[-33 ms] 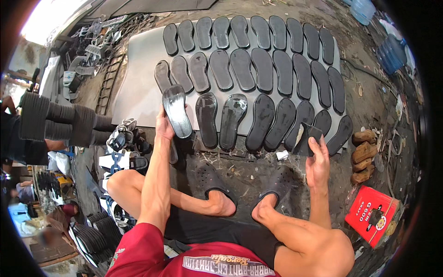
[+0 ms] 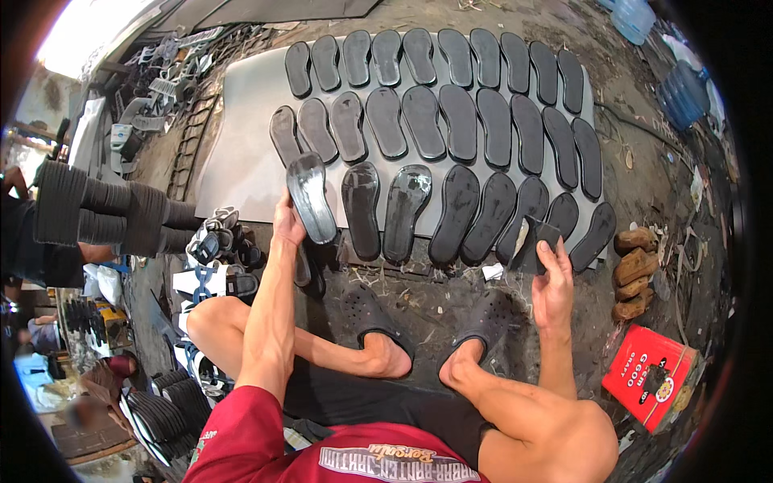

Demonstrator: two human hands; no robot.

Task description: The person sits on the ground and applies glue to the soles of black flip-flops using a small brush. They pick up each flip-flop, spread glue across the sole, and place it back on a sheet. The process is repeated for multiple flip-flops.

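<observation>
In my left hand (image 2: 288, 221) is a dark shoe sole (image 2: 312, 197), tilted, its upper face shining as if wet. The fingers wrap its left edge, partly hidden beneath it. My right hand (image 2: 552, 282) pinches a dark, flat, flexible-looking piece (image 2: 527, 249) between thumb and fingers, near the right end of the closest row of soles. Several more black soles lie in three rows on a pale grey sheet (image 2: 241, 145). Two in the nearest row, a sole (image 2: 360, 211) and a glossier sole (image 2: 408, 213), lie just right of the held one.
A red can (image 2: 651, 377) stands on the ground at the right, below some brown wooden blocks (image 2: 634, 274). Sandals (image 2: 211, 241) and stacked dark soles (image 2: 105, 217) crowd the left. Blue water jugs (image 2: 683, 95) stand at the far right. My feet in dark clogs (image 2: 487, 318) are before the sheet.
The held sole has dropped very slightly toward me, and more of a dark shape shows below my left hand. My right hand has hardly moved.
</observation>
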